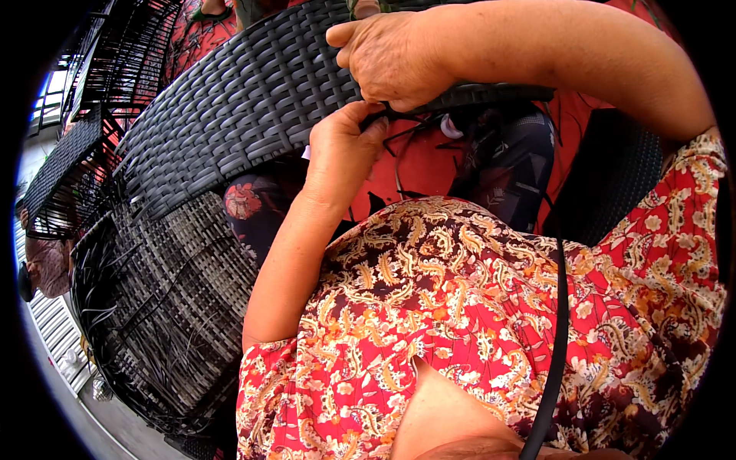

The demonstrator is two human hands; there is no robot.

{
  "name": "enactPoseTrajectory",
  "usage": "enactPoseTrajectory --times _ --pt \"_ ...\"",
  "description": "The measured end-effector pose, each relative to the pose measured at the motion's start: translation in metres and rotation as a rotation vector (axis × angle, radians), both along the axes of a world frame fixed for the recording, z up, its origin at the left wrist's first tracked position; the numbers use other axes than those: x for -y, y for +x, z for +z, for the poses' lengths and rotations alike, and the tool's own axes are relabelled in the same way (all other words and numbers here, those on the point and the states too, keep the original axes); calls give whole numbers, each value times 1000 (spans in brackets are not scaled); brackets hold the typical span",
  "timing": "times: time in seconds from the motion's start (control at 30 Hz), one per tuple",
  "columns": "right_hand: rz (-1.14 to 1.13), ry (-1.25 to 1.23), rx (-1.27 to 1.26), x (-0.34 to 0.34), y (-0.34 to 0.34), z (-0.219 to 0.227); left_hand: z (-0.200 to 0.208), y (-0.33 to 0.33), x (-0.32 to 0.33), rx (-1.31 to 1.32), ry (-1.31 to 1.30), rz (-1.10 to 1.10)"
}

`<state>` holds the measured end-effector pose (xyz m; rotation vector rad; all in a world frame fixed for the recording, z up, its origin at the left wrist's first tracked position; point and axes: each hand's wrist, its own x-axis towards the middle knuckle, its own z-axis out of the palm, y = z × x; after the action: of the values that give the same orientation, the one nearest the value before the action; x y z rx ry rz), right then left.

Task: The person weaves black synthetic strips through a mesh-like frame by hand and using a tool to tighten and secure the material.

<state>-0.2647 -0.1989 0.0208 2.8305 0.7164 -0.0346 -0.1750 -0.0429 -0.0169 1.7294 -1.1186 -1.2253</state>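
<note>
A large dark grey woven wicker panel (245, 96) lies across the upper middle, in front of my body. At its near edge my left hand (341, 153) is closed in a pinch on a dark wicker strip (393, 116). Just above and to the right, my right hand (399, 61) rests over the panel with its fingers curled. The two hands nearly touch at the edge. Whatever the right fingers grip is hidden under the hand. Loose strip ends hang below the panel's edge, over the red floor.
A second woven piece (184, 307), mottled grey with loose strands, leans at the lower left. Several black wicker frames (126, 61) stand at the upper left. Dark woven wicker (613, 172) is at my right. Strip scraps lie on the red floor (418, 165). Another person's foot (212, 11) shows at the top.
</note>
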Motion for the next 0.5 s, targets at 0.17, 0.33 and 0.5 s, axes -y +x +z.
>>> enactPoseTrajectory --times 0.17,0.33,0.5 --pt "-177 -8 -321 -6 10 13 21 13 -9 -17 23 -47" --pt "-270 242 -342 -8 -9 14 10 43 5 905 -567 40" --pt "-429 258 -207 -25 -46 16 -42 62 35 1228 -537 -10"
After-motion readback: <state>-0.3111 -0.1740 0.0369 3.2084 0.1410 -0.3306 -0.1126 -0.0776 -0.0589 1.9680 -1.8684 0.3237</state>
